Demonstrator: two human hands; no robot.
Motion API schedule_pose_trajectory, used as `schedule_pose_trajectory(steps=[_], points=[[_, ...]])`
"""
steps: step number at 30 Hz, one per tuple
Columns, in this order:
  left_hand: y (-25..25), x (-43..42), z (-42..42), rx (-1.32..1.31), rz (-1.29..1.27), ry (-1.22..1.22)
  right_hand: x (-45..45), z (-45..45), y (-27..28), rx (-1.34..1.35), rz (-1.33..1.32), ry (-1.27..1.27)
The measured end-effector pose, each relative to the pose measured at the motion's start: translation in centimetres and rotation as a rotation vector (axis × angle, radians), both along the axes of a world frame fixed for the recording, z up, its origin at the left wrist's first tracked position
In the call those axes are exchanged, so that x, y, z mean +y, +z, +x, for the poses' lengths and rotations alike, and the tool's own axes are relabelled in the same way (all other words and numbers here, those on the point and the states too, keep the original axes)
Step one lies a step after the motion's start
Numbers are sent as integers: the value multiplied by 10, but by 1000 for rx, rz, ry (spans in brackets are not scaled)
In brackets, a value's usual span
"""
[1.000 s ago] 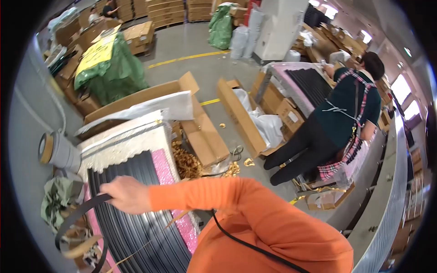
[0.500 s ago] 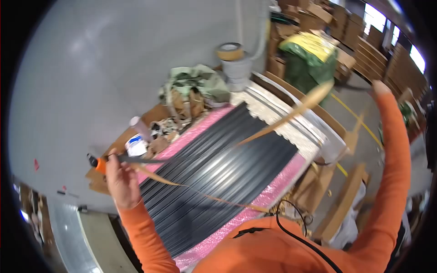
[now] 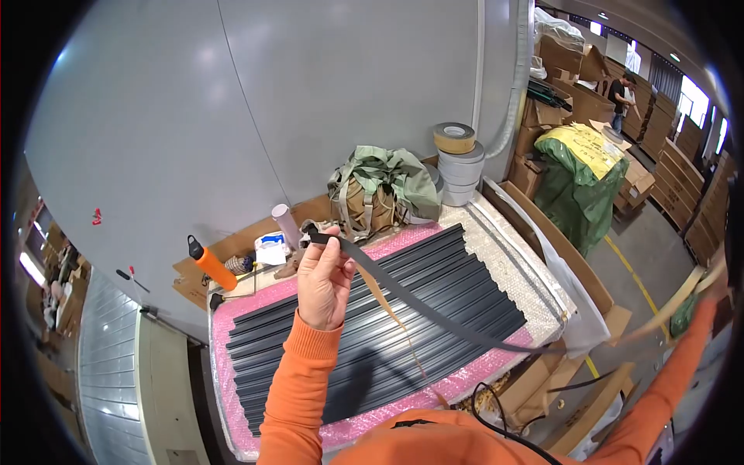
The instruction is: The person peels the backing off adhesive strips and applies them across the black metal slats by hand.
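Observation:
In my left hand, raised over the table, a strip of black tape is pinched between thumb and fingers. The strip sags rightward and runs on as a blurred tan band to my right hand. That hand is at the far right edge, smeared by motion, and its fingers look closed around the band. A narrow tan paper strip hangs below my left hand across dark ribbed panels. The panels lie side by side on pink bubble wrap.
Behind the panels stand an orange bottle, a pink cylinder, a green-tan bag and stacked tape rolls. Cardboard edges the table's right end. A green sack stands beyond, with another person farther back.
My left hand has moved right and over the panels, still holding the strip. My right hand has gone lower and farther right. The view has shifted, bringing the orange bottle fully into sight.

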State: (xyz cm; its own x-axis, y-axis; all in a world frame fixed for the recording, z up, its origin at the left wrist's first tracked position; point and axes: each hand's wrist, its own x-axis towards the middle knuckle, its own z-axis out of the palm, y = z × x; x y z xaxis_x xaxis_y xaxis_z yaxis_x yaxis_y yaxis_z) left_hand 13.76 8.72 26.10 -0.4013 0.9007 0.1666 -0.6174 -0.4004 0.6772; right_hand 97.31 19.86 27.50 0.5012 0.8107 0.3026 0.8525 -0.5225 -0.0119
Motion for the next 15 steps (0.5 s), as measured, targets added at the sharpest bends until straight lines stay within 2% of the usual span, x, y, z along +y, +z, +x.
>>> schedule_pose_trajectory(steps=[2, 4, 5, 6, 7, 8, 9, 10, 11, 12, 13, 14, 15], points=[[-5, 6, -1, 47, 10, -10, -54, -11, -114, 14, -288, -84], [0, 10, 8, 74, -13, 49, -113, -61, -214, 157, -570, -61], [4, 10, 13, 137, -23, 36, -142, -105, -244, 264, -573, 15], [6, 12, 18, 259, 48, -4, -160, -125, -271, 621, -545, 9], [9, 17, 20, 266, -54, 65, -164, -112, -335, 560, -545, 236], [14, 17, 26, 302, -66, 84, -163, -119, -361, 667, -513, 142], [18, 19, 33, 282, -56, 123, -155, -124, -380, 507, -393, 210], [14, 20, 22, 364, 2, 8, -146, -167, -335, 482, -93, 196], [14, 22, 22, 378, 34, 8, -125, -179, -315, 425, -110, 271], [16, 23, 24, 388, 61, 17, -111, -214, -271, 471, -36, 272], [18, 22, 25, 395, 86, -23, -100, -250, -227, 707, 25, 373], [21, 21, 27, 402, 112, -60, -89, -277, -221, 980, 99, 612], [23, 21, 31, 396, 99, -34, -89, -316, -186, 1149, -137, 702]])
